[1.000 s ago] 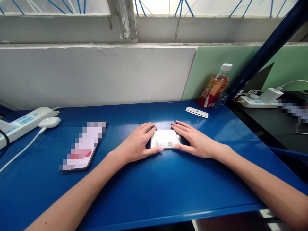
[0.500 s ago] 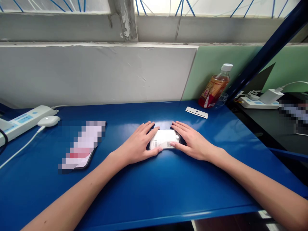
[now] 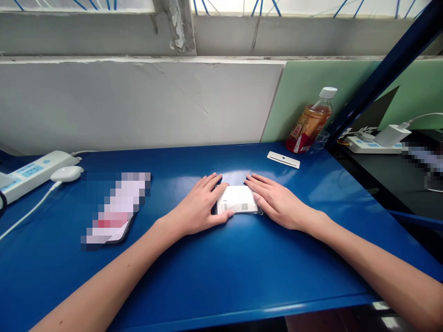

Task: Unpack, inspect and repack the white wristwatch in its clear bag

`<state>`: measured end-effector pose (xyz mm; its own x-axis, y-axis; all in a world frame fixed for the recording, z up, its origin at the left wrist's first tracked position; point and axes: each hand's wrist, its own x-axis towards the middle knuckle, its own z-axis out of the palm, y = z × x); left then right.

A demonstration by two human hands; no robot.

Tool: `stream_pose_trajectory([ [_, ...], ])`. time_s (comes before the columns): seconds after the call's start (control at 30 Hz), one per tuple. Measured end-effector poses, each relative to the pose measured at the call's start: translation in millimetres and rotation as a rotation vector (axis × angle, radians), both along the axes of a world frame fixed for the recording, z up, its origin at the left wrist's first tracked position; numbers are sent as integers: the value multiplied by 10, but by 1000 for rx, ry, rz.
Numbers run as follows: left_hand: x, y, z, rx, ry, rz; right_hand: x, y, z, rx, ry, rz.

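Observation:
A small white packet [image 3: 238, 196] in clear wrapping lies flat on the blue tabletop [image 3: 221, 276], with printing and a square code on its face. My left hand [image 3: 201, 205] spans its left end, thumb along the near edge and fingers over the far edge, closed on it. At the other end rests my right hand [image 3: 277, 200], fingers stretched out and touching the packet's right side. The left end of the packet is hidden under my left hand.
To the left lie a blurred phone [image 3: 117, 212], a white power strip [image 3: 38, 170] and a white charger with cable [image 3: 67, 174]. Behind my right hand are a white slotted strip [image 3: 284, 160] and a drink bottle [image 3: 309, 122]. A blue post [image 3: 377, 74] rises on the right.
My right thumb has drawn back off the packet's face toward its right edge, uncovering the square code. My left hand keeps its place. The view has tilted down slightly.

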<state>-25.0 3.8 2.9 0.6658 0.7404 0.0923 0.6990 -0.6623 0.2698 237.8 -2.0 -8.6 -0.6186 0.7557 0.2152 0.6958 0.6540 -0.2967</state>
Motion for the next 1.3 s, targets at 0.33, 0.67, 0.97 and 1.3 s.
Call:
stream_pose_trajectory([
  [0.33, 5, -7, 3, -12, 10, -8, 90, 45, 20, -103, 18, 37],
  [0.67, -46, 23, 21, 4, 11, -7, 148, 117, 52, 5, 133, 56],
  [0.97, -31, -12, 32, -13, 19, -22, 142, 128, 36, 60, 199, -30],
  [1.3, -36, 21, -21, -47, -12, 9, 131, 122, 52, -68, 284, 22],
])
